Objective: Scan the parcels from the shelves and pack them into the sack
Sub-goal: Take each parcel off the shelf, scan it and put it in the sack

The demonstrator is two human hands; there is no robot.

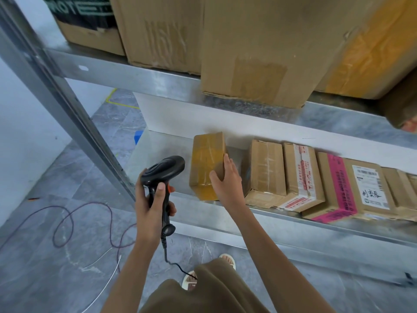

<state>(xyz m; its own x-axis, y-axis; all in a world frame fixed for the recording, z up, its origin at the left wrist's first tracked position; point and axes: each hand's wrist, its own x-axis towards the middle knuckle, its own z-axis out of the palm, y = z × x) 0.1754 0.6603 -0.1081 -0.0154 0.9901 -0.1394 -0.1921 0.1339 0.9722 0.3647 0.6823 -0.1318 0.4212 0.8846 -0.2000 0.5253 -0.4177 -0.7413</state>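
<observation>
While the left hand (150, 201) keeps a clenched grip on the black scanner (163, 175), the right hand (226, 178) grasps the taped parcel (206, 162) at the lower shelf (282, 219) front edge; parcel possibly tilted, blur obscures. Other parcels (300, 177) stand just beside.

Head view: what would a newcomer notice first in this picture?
First, the two hands at the centre: the left hand grips a black barcode scanner, and the right hand holds a tape-wrapped parcel on the lower metal shelf. To its right stands a row of boxes, one with pink tape.
</observation>
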